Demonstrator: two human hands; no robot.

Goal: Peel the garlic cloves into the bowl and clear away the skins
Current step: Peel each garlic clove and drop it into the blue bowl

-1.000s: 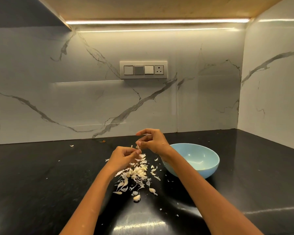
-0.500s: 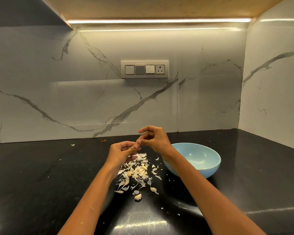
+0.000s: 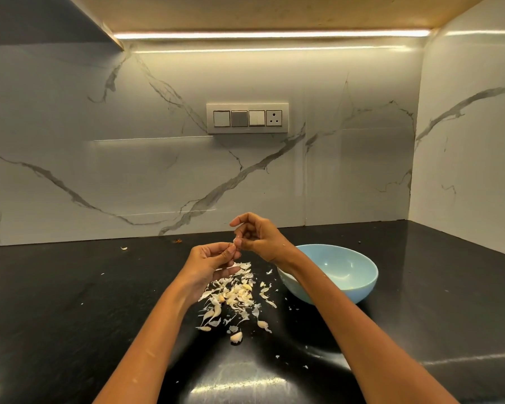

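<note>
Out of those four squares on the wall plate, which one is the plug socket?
The rightmost square on the switch plate: it alone shows three round pin holes. The other three are flat switches, two white and one grey.

Both bare forearms reach forward from the bottom edge and converge toward the middle. The left hand (image 3: 209, 262) sits palm-up, its fingers (image 3: 226, 255) curled inward with the thumb pressed against their tips in a pinch. The right hand (image 3: 258, 237) is raised slightly higher and just beyond it, wrist bent, fingers curled down, its fingertips meeting those of the left hand.
</note>
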